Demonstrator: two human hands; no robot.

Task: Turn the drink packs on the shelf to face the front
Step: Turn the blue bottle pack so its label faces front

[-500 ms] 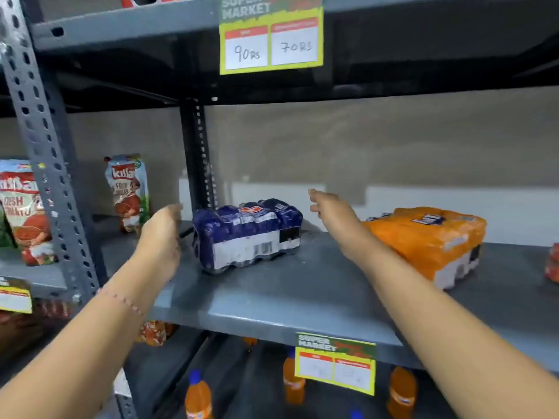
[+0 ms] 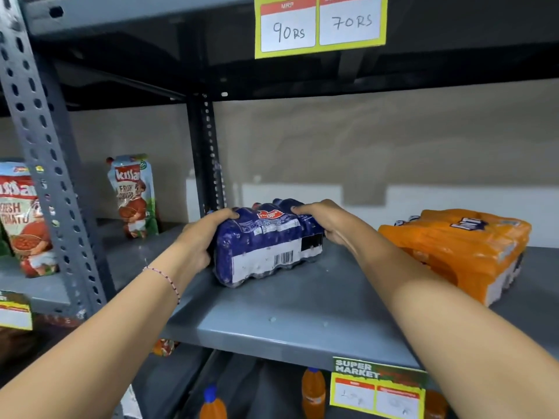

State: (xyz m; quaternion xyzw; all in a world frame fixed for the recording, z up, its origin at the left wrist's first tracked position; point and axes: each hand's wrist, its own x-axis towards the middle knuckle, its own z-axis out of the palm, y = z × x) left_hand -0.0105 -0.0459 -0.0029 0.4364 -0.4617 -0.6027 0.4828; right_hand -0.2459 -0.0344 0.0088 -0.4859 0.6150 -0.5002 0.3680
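A blue shrink-wrapped drink pack (image 2: 266,246) lies on the grey shelf (image 2: 287,316), its white barcode side turned toward me. My left hand (image 2: 202,237) clasps its left end, with the thumb over the top. My right hand (image 2: 326,220) grips its right end, fingers curled over the upper edge. To the right lies an orange drink pack (image 2: 459,249), angled on the same shelf, with neither hand touching it.
Two tomato sauce pouches (image 2: 134,196) (image 2: 25,219) stand on the shelf to the left, beyond a perforated upright post (image 2: 45,152). Price tags hang on the upper shelf edge (image 2: 320,24) and the lower one (image 2: 378,388). Orange bottles (image 2: 313,391) stand on the shelf below.
Both hands have closed in from either side and taken hold of the blue pack's ends. The camera has moved closer to the shelf.
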